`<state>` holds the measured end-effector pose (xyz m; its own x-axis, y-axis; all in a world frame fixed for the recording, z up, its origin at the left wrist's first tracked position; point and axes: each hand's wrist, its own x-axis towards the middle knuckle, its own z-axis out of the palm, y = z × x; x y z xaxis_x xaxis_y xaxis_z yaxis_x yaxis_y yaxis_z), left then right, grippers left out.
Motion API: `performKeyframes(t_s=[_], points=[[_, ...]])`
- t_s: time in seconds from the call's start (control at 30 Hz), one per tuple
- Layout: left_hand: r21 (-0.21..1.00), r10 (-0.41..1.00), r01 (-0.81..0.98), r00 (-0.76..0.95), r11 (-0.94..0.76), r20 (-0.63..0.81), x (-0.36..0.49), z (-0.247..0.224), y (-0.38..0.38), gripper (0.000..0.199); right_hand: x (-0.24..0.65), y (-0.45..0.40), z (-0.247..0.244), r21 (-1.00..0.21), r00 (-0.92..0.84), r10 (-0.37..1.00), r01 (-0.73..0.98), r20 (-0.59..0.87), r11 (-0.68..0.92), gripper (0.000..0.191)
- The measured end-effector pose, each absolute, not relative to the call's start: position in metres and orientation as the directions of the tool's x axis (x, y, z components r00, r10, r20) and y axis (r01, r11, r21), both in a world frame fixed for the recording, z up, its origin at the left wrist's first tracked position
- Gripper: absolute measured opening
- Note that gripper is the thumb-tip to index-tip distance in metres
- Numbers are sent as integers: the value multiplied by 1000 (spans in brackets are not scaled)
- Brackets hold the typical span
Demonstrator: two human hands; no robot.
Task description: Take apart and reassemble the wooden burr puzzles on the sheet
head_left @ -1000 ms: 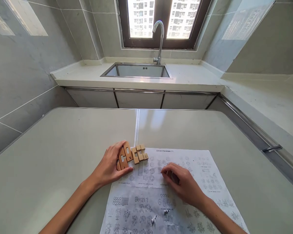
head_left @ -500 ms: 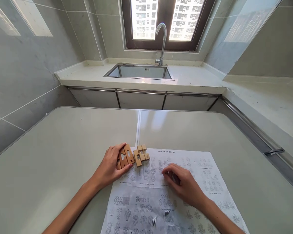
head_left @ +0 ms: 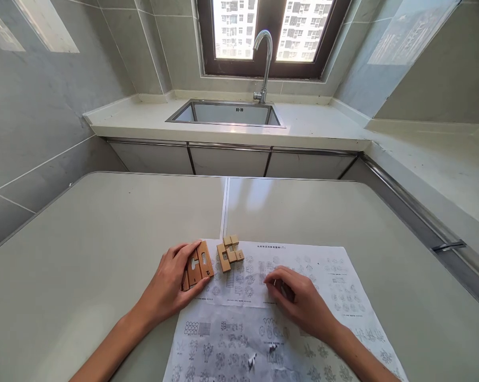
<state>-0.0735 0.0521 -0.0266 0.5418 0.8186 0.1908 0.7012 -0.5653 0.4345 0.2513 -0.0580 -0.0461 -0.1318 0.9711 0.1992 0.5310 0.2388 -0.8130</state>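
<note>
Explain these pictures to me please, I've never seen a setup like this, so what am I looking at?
There's no robot here: these are a person's bare hands. Every picture comes from one camera worn on the head, looking forward and down. The left hand grips some reddish-brown wooden pieces. Beside them, a cluster of lighter wooden pieces lies near the top edge of a printed sheet on the table. The right hand is curled over the sheet; I can't tell whether it holds anything. Beyond is a sink.
</note>
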Motion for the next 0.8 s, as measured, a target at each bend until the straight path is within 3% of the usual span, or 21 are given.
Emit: performKeyframes(t_s=[0.43,0.8], points=[[236,688,650,640,-722,342,-81,-33,55,83,252,-58,-48,-811,-128,973,538,191,230,13],[244,681,637,660,-731,317,-88,-37,41,86,253,-58,-48,-804,-140,970,542,199,243,14]])
